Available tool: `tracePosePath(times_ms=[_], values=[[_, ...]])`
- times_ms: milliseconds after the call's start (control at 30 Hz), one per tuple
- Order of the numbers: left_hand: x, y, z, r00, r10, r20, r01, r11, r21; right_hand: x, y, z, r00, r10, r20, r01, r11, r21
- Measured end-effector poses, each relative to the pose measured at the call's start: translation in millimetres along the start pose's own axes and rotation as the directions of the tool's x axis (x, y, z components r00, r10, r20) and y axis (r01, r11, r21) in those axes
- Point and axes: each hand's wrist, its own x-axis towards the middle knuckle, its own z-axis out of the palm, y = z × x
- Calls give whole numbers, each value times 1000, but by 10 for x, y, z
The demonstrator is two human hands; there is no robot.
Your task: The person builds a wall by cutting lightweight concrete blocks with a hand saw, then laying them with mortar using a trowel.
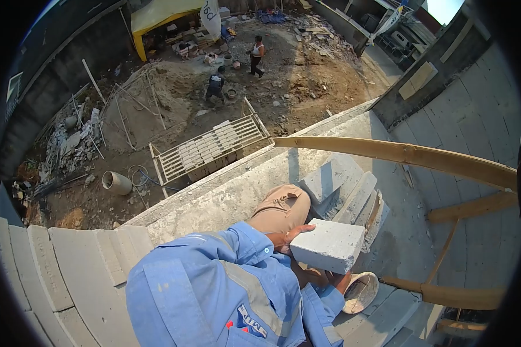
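Grey block (327, 245): is being held between both hands, just right of and below the middle of the frame.
Left hand (286, 237): is being clamped on the upper-left side of the grey block, its thumb being laid along the edge.
Right hand (340, 281): is being clamped on the lower side, partly being hidden by the grey block.
Stacked blocks (329, 178): are being supported by the concrete ledge (205, 209), above and right of the grey block.
Bucket (362, 294): is being seen just beside the right hand, lower right.
Timber beam (399, 152): is being seen across the right half.
Yard: two people (216, 85) are being shown, upper middle.
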Motion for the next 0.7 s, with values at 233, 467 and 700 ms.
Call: tracePosePath(times_ms=[233,467,700], values=[[22,-14,-26,1000,-21,-10,22,999,43,88,268,455,551,-720,-422,16,515,-857],[32,-112,84,994,-66,-89,91,942,322,-48,266,611,641,-632,-435,-48,533,-845],[26,-159,65,997,-1,-73,39,849,527,-24,169,348,741,-560,-370,-49,504,-862]])
